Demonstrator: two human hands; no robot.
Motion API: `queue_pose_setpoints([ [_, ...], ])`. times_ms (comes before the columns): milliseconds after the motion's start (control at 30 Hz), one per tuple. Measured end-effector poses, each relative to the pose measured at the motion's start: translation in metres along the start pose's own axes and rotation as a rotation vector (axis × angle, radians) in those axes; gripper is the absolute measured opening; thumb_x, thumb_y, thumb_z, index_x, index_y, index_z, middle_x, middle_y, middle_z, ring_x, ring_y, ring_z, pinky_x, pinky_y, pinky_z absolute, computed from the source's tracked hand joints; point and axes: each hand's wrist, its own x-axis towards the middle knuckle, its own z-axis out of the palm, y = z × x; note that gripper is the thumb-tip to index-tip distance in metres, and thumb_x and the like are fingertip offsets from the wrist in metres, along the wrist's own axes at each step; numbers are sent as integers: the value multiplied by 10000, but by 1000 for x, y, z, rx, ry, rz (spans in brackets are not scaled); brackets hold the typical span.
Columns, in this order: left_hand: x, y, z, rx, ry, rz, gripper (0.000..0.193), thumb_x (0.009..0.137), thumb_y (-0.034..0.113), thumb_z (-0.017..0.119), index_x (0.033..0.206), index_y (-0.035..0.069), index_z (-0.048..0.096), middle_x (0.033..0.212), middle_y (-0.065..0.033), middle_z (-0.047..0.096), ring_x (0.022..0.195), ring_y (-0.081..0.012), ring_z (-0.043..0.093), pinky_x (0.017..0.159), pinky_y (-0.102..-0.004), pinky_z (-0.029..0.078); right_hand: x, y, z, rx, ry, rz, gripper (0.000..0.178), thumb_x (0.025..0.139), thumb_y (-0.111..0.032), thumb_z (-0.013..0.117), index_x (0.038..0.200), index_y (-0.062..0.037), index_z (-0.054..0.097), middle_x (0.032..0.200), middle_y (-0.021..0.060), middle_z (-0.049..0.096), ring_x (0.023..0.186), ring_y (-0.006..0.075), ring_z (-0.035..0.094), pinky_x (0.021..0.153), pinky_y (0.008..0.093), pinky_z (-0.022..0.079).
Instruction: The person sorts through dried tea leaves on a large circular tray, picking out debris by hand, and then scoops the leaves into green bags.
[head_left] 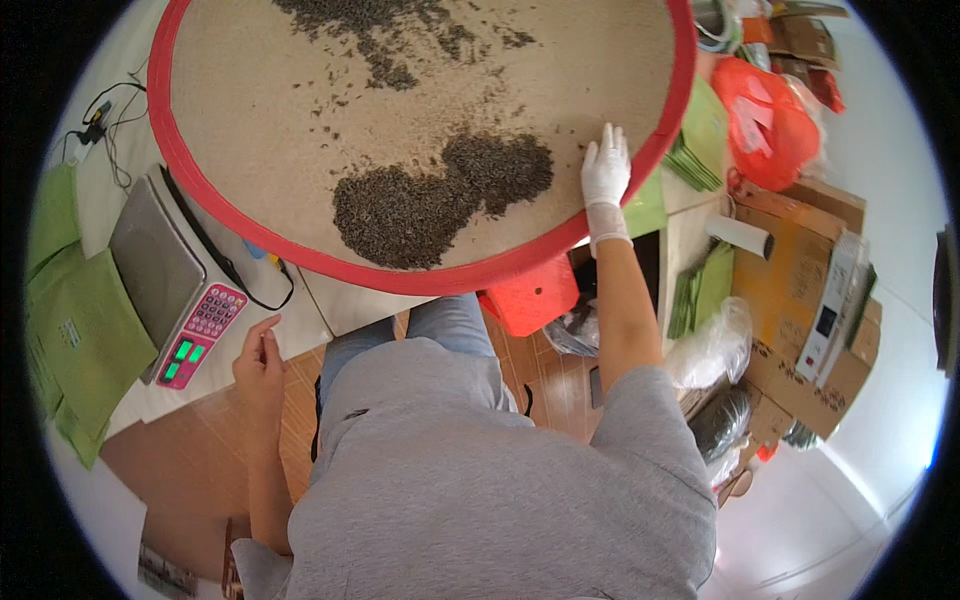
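To my left a flat-topped weighing scale (160, 270) with a pink keypad sits on the white surface (320, 305), a black cable (240, 275) curling beside it. Green pouches (85, 330) lie further left. Under the surface stands a red plastic stool (530, 295). On my right are cardboard boxes (790, 290), a red bag (765, 120) and more green pouches (705, 135)

Bright even daylight, sharp centre, fisheye-bent black rim.

Bare tray (250, 120) surface around leaf pile (440, 195) open; scale (165, 275) crowds table's left edge
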Motion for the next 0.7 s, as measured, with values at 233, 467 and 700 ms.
queue_pose_setpoints([
  [233,-16,83,58,-66,-62,-246,214,1008,109,496,1130,67,668,622,4,450,562,-58,389,520,-240,336,-9,-70,24,514,-93,-105,518,884,-176,592,1387,-88,506,1440,198,464,1359,390,396,1158,495,264],
  [467,17,133,105,-19,-33,-130,213,1002,79,505,1135,63,671,618,6,460,517,-50,418,483,-234,345,-53,-195,4,890,-556,-611,636,878,-253,617,1449,-69,406,1499,191,388,1393,359,354,1170,466,240],
  [700,7,124,127,-186,160,-299,220,1014,80,489,1156,37,651,720,12,542,586,-35,448,523,-207,359,98,-121,36,838,-86,-348,374,895,-99,520,1250,-9,596,1309,210,567,1254,387,500,1126,487,313],
])
